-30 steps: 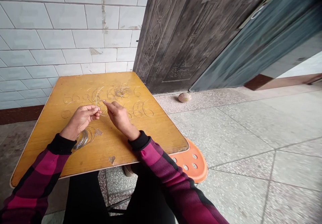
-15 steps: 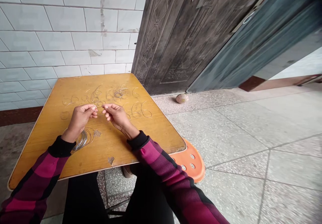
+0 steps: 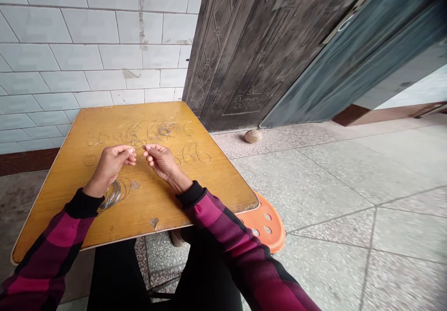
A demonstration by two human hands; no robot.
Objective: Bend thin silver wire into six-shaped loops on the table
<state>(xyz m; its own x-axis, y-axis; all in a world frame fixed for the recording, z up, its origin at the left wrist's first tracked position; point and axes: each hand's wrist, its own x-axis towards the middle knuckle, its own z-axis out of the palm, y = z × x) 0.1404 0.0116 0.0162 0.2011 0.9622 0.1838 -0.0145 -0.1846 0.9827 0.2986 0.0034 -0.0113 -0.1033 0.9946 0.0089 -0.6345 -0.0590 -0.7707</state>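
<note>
Both of my hands hover over a yellow wooden table. My left hand and my right hand are closed in pinches, fingertips nearly meeting, with a thin piece of wire held between them. Under my left wrist lies a coil of silvery wire. Beyond my hands, several bent wire loops shaped like curls are spread across the far half of the table. I wear magenta and black checked sleeves.
A white tiled wall stands behind the table. A dark patterned door is at the right. An orange plastic stool sits by the table's right corner. A small round ball lies on the speckled floor near the door.
My right hand drew back from an outstretched pinch and curled closer to the left hand. The view shifted slightly left. In the last half second, almost nothing moved.
</note>
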